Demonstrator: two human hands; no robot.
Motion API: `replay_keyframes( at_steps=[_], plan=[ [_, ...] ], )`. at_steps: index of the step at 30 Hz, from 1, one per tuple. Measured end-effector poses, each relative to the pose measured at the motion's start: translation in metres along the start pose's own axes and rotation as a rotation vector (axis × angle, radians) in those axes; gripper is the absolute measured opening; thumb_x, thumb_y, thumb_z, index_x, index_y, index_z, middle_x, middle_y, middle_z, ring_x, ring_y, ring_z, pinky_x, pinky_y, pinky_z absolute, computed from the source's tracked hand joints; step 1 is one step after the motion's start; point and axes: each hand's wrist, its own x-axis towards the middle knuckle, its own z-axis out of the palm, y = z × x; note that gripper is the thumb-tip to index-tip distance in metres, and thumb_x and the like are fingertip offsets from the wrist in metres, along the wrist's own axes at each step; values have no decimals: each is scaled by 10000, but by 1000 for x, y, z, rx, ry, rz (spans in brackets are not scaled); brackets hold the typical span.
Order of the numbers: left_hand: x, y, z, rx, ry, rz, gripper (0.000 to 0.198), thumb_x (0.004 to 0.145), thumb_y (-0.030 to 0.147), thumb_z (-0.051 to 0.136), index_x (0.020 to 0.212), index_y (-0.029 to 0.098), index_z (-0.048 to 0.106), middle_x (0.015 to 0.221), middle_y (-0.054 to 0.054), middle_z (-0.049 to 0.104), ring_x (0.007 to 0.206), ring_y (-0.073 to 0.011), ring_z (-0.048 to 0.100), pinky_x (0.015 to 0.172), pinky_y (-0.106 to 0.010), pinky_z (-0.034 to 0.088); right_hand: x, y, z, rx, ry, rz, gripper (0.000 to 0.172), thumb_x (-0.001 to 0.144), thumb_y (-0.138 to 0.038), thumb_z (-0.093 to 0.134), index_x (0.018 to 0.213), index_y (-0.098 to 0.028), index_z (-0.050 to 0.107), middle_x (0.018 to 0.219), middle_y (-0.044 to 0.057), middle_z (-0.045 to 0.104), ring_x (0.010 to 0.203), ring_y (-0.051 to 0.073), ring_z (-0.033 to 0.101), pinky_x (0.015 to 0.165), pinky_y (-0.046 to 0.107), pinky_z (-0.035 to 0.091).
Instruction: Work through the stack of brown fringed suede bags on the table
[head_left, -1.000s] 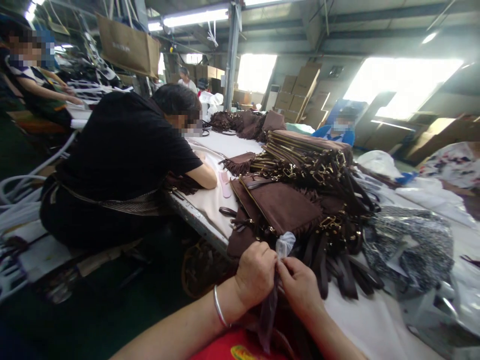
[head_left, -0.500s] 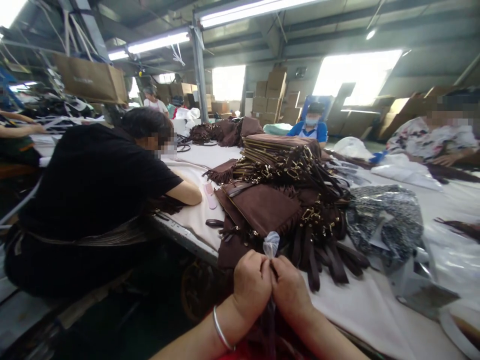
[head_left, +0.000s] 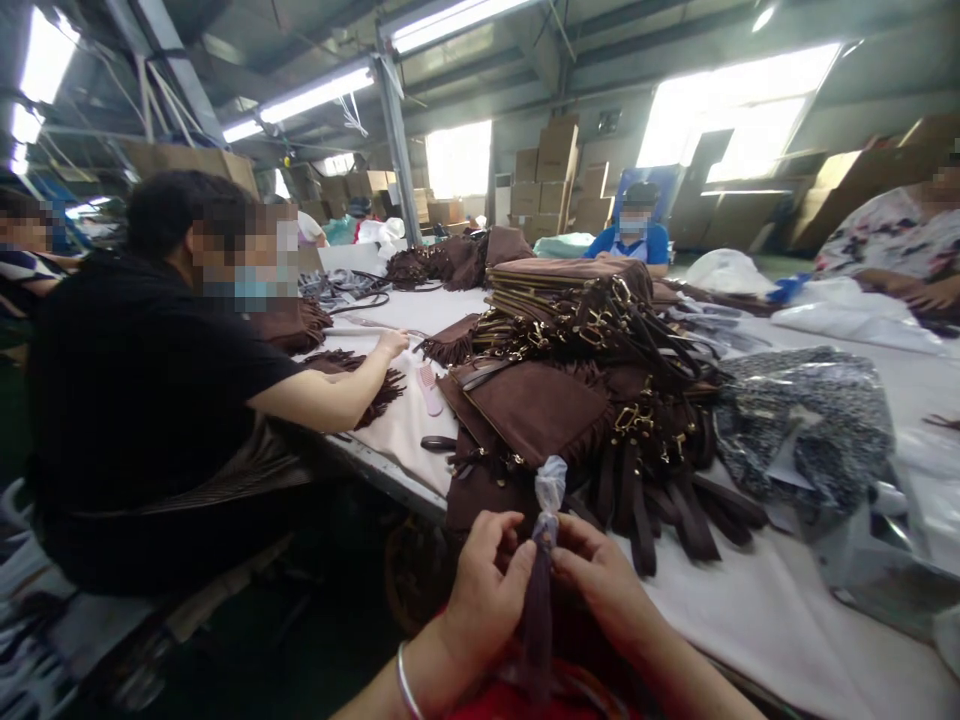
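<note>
A dark brown strap in a narrow clear plastic sleeve (head_left: 537, 620) hangs upright between my hands, its bunched whitish plastic top (head_left: 551, 480) sticking up above my fingers. My left hand (head_left: 487, 580), with a silver bangle at the wrist, is closed loosely against the sleeve's left side, thumb and curled fingers on it. From the other side, thumb and fingertips of my right hand (head_left: 600, 570) pinch the sleeve just below its bunched part. Right behind my hands lies a brown fringed bag (head_left: 532, 410) with gold hardware. The sleeve's lower end is blurred near my lap.
Behind the bag rises a stack of brown bags (head_left: 566, 285) with chains and clips. At right are several dangling brown straps (head_left: 694, 515) and a patterned bundle in clear plastic (head_left: 810, 430). A pink comb (head_left: 430, 390) lies left, near a co-worker in black (head_left: 142, 370).
My hands have moved slightly apart and loosened from tight fists, showing more of the sleeve. The co-worker at left has leaned back and stretched an arm over the table.
</note>
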Motion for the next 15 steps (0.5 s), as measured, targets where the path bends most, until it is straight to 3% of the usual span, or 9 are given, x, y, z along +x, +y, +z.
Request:
replay_keyframes(
  at_steps=[3, 6, 9, 11, 15],
  plan=[
    [-1, -9, 10, -152, -120, -235, 264, 858, 352, 579, 1000, 133, 613, 879, -65, 646, 772, -168, 590, 679, -260, 462, 6, -1, 2, -61, -7, -52, 359, 731, -420, 696, 1001, -183, 679, 959, 65, 703, 929, 244, 626, 808, 319, 488],
    [-4, -15, 24, -136, -178, -201, 237, 870, 354, 552, 836, 134, 634, 775, -34, 644, 699, -145, 555, 604, -230, 415, 18, -1, 5, -271, 103, -114, 325, 757, -490, 645, 849, -180, 681, 771, 21, 675, 746, 197, 601, 660, 266, 458],
    [-6, -18, 32, -144, -167, -177, 234, 868, 342, 547, 821, 132, 638, 735, -19, 632, 652, -131, 529, 549, -215, 375, 27, -1, 5, -386, 212, -85, 340, 704, -485, 687, 586, -173, 617, 529, -21, 557, 556, 149, 513, 533, 251, 381],
    [-4, -17, 30, -167, -210, -178, 230, 860, 333, 553, 807, 127, 641, 717, -18, 626, 630, -127, 522, 540, -215, 370, 28, -3, 1, -314, 196, -26, 362, 678, -469, 715, 526, -165, 591, 494, -24, 535, 511, 130, 487, 511, 250, 363],
    [6, -14, 20, -220, -279, -160, 261, 843, 374, 585, 875, 127, 664, 810, -45, 661, 728, -154, 580, 654, -240, 437, 25, -11, -6, 37, 74, 97, 330, 676, -456, 748, 713, -136, 677, 595, -1, 616, 537, 114, 528, 536, 236, 390]
  ],
)
